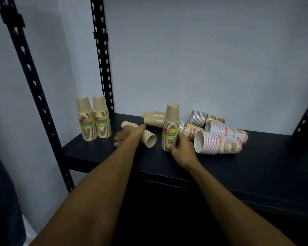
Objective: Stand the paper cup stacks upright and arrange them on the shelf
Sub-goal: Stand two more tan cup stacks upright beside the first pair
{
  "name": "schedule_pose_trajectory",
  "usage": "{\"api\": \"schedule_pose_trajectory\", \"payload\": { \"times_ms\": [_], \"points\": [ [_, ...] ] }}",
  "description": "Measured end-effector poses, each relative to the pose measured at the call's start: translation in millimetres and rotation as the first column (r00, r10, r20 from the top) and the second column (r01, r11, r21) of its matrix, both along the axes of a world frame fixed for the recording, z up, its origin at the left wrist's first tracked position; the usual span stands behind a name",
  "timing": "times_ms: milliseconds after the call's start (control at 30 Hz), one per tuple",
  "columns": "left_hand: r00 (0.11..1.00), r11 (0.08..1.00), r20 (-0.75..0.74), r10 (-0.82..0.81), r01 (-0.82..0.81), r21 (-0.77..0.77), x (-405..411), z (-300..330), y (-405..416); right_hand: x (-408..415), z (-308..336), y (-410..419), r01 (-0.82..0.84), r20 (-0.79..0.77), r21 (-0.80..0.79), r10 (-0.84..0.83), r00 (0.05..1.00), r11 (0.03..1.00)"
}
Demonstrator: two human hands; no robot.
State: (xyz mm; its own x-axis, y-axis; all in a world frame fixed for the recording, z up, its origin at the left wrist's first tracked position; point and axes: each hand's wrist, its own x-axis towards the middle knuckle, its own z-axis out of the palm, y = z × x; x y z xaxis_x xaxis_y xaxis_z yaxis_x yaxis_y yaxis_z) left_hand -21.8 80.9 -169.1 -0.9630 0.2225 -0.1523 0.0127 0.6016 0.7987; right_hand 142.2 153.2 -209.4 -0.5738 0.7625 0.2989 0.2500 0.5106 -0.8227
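Your right hand [180,148] grips an upright kraft stack [170,126]; your left hand [130,134] wraps a lying stack [148,137] on the shelf [238,166].

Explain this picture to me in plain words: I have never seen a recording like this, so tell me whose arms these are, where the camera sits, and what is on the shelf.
One camera, worn on a person's head, looks down at their bare arms. A dark shelf holds paper cup stacks. Two tan stacks stand upright at the back left. The right hand grips a third upright tan stack. The left hand grasps a tan stack lying on its side. Two more tan stacks lie behind. Four patterned stacks lie on their sides to the right.
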Motion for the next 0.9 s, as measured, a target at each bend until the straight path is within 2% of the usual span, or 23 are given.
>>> {"api": "schedule_pose_trajectory", "payload": {
  "times_ms": [100,167,200,267,400,500,633,700,800,900],
  "points": [
    [0.993,0.975,0.051,-0.109,0.097,0.201,-6,1,3,0,-1,0,-0.006,0.006,0.002,0.006,1.0,1.0],
    [0.979,0.916,0.103,-0.173,0.121,0.384,-10,1,1,0,0,-1,-0.006,-0.002,0.002,0.006,1.0,1.0],
    [0.976,0.881,0.097,-0.194,0.129,0.455,-10,2,-1,0,1,-2,-0.006,-0.006,0.001,0.006,1.0,1.0],
    [0.977,0.827,-0.036,-0.208,0.195,0.528,-8,3,-6,0,2,-4,-0.007,-0.007,-0.001,0.007,1.0,1.0],
    [0.887,0.748,-0.405,-0.223,0.422,0.512,3,-2,-26,1,4,-8,-0.008,-0.007,0.018,0.009,1.0,1.0],
    [0.813,0.719,-0.526,-0.25,0.52,0.461,13,-15,-36,2,5,-10,-0.005,-0.002,0.032,0.005,1.0,0.999],
    [0.847,0.762,-0.478,-0.235,0.466,0.45,18,-24,-40,3,4,-11,-0.005,0.001,0.037,0.005,1.0,0.999],
    [0.855,0.783,-0.416,-0.311,0.478,0.398,16,-27,-42,3,4,-10,-0.007,0.003,0.038,0.007,1.0,0.999],
    [0.795,0.735,-0.345,-0.5,0.599,0.317,12,-29,-46,2,5,-11,-0.015,0.009,0.042,0.015,1.0,0.999],
    [0.741,0.681,-0.324,-0.588,0.67,0.297,6,-28,-49,3,7,-13,-0.042,-0.038,0.027,0.043,0.998,0.999]
  ]
}}
